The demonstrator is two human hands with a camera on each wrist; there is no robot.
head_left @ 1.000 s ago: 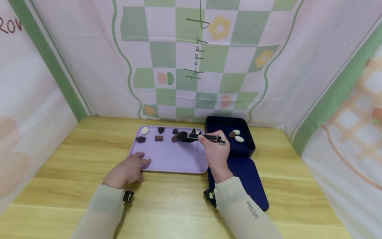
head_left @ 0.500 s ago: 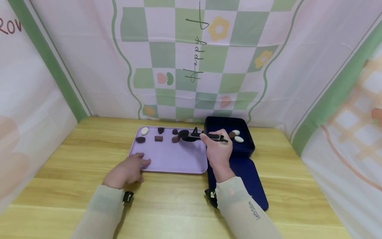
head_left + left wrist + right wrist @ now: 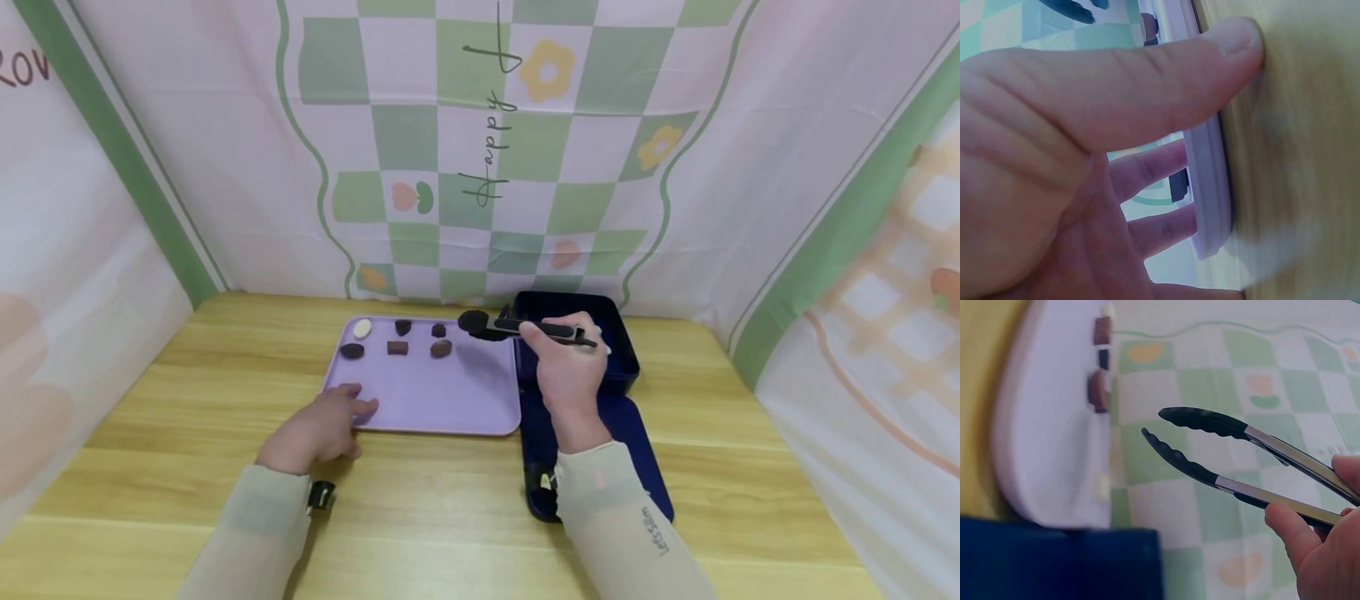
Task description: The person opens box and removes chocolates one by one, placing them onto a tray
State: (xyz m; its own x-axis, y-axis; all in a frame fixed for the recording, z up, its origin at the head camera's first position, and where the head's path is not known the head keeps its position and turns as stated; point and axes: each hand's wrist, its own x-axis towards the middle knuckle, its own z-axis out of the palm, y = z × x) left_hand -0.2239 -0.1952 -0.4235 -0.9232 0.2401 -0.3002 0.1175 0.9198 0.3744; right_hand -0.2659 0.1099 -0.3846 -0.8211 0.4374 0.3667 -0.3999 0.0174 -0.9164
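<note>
My right hand (image 3: 572,367) grips black-tipped metal tongs (image 3: 525,327) above the right side of a lilac tray (image 3: 450,396). In the right wrist view the tongs (image 3: 1235,428) have their tips apart, with nothing between them. My left hand (image 3: 322,429) rests at the tray's front left corner, fingers extended; its thumb (image 3: 1166,87) lies along the tray's edge. Several chocolates are on the tray, among them a white oval one (image 3: 362,328), a brown rectangular one (image 3: 397,347) and a brown oval one (image 3: 441,348). A pale piece (image 3: 1102,486) shows at the tray's right in the right wrist view.
Right of the tray stands a navy box (image 3: 615,371), its inside partly hidden by my right hand; white bits show beside the fingers. A navy lid (image 3: 637,467) lies in front of it, under my right forearm. A patterned cloth (image 3: 517,150) hangs behind the wooden table (image 3: 427,517).
My right hand has lifted the tongs and moved them right, away from the brown oval chocolate and toward the navy box. My left hand has stayed in place.
</note>
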